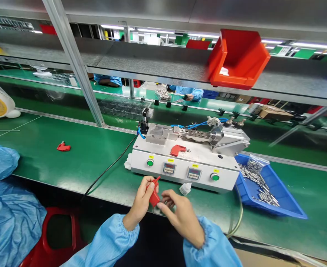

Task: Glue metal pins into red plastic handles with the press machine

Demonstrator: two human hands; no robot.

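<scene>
My left hand (141,202) pinches a red pistol-shaped plastic part (154,197) upright between thumb and fingers, at the table's front edge. Close to its lower end is my right hand (181,211), fingers curled and the thumb tip at the part; what those fingers hold, if anything, is hidden. A similar red part with a metal pin (177,150) lies on top of the white bench machine (141,157) in front of me. Another red part (63,146) rests on the green table to the left. A small white bottle (185,188) lies beside my right hand.
Right of the machine, a blue tray (287,202) holds many metal pins (259,181). An orange-red bin (238,61) sits on the shelf above. A black cable (110,168) crosses the table. At left are a co-worker's blue sleeve (0,159) and a red stool (48,237).
</scene>
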